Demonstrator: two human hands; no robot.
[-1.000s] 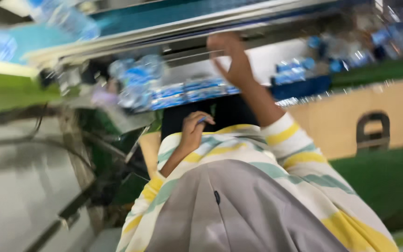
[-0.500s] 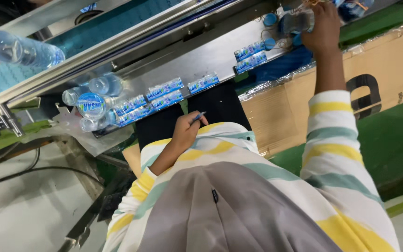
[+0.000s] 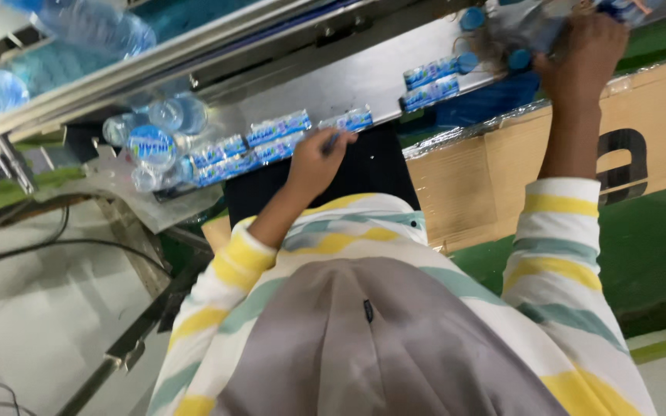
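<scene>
A long metal conveyor frame (image 3: 217, 58) runs slantwise above both hands, and its far ends are cut off at the picture's edges. Just below the right hand lies a big brown cardboard box (image 3: 657, 146) under clear film, with a dark printed mark only partly in view. The person's striped yellow, white and green sleeves fill the lower part and hide whatever is beneath them.

Left of the left hand sits a huddle of clear water bottles (image 3: 156, 139) with blue labels, lying on a crumpled plastic sheet; how many there are is hard to make out. Between the hands, rows of small blue-labelled bottles (image 3: 279, 139) line the metal shelf.

The right hand (image 3: 583, 54) is stretched far up, fingers closed around a wrapped pack of blue-capped bottles (image 3: 518, 31), most of it cut off by the top edge. The left hand (image 3: 317, 158) is curled round a thin dark pen-like object (image 3: 331, 141); what it really is I cannot tell.
</scene>
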